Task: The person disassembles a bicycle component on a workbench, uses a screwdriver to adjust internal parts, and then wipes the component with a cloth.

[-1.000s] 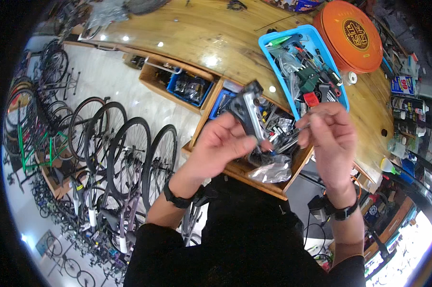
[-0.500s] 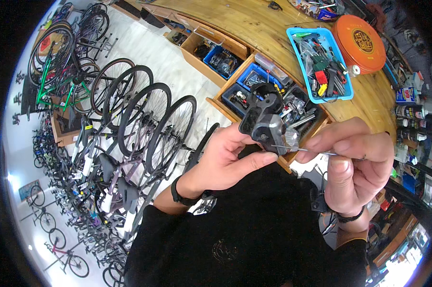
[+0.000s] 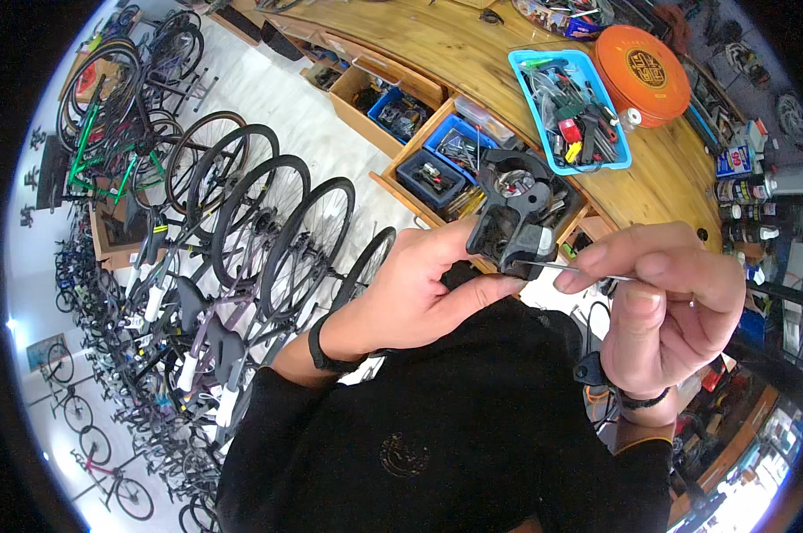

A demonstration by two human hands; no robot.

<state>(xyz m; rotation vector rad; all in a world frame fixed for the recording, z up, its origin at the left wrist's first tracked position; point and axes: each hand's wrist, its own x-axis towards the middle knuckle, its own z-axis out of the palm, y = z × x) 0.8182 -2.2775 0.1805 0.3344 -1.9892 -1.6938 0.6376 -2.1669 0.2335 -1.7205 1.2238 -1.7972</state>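
Observation:
My left hand [image 3: 433, 289] grips a black bicycle stem [image 3: 514, 216] between thumb and fingers. The stem's round clamp ring points up and away, and its lower end sits near my left thumb. In a pinch of thumb and fingers, my right hand [image 3: 672, 298] holds a thin metal rod [image 3: 552, 266] that looks like a hex key. The rod's tip reaches the lower end of the stem; whether it sits in a bolt there I cannot tell. Its other end is mostly hidden by my fingers.
Beneath the stem, an open drawer [image 3: 393, 186] holds blue bins [image 3: 459, 142] of small parts. A light-blue tray [image 3: 621, 165] of tools and a round orange tin [image 3: 646, 71] stand on the wooden bench [image 3: 446, 35]. Bicycles [image 3: 268, 231] line the left side.
The stem has turned in my left hand, so its clamp opening shows more. Both hands still hold their things, and the rod stays at the stem's lower end. The whole view has shifted slightly.

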